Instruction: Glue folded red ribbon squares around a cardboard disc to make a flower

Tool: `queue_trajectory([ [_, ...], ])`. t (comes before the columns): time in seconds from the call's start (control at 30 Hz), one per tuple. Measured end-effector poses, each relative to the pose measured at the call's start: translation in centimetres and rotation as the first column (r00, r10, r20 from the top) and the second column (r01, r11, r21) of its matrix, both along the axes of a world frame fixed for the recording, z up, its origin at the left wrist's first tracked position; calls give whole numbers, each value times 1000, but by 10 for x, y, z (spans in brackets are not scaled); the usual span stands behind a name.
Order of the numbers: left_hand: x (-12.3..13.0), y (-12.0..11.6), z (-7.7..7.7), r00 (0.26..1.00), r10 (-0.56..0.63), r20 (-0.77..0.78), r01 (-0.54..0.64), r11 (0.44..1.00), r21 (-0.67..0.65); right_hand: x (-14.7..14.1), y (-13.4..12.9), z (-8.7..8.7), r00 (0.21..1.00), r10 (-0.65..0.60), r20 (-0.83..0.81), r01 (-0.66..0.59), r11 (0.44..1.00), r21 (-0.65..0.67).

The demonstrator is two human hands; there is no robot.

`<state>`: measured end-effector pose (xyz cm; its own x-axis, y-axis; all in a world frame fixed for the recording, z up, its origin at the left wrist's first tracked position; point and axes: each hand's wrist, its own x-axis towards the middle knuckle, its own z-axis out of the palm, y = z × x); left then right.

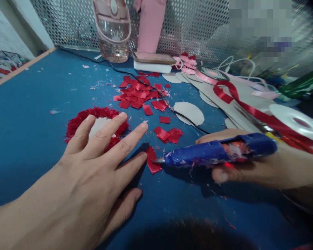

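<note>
My right hand (240, 170) is wrapped round a blue hot glue gun (194, 154), which shows a small red light underneath. Its metal nozzle touches a small red satin ribbon piece (153, 165) on the table. Spread over the table, my left hand (101, 163) has its index fingertip on the edge of that same piece. Partly hidden beneath its other fingers lies a white disc ringed with ruffled red ribbon (77, 121). Two overlapping red pieces (168, 134) and a single one (164, 119) lie just beyond the nozzle.
A pile of cut red ribbon (137, 92) lies farther back, with a black cord (122, 72) crossing it. Pale discs (189, 113), a red ribbon roll (297, 119) and scissors (258, 121) are at right. A bottle (113, 38) and phone (153, 57) stand near the mesh panel (193, 27).
</note>
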<state>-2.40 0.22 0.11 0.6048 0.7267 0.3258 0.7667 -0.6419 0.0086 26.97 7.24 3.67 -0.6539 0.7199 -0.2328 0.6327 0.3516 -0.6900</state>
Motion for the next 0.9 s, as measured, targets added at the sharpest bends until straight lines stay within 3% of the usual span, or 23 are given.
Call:
queue_trajectory([
  [0.5, 2, 0, -3, 999, 4, 32, -4, 1000, 17, -7, 0, 3, 999, 28, -37, -32, 992, -120],
  [0.9, -1, -1, -1, 1000, 11, 15, -11, 1000, -15, -9, -2, 5, 1000, 22, 5, -22, 998, -66],
])
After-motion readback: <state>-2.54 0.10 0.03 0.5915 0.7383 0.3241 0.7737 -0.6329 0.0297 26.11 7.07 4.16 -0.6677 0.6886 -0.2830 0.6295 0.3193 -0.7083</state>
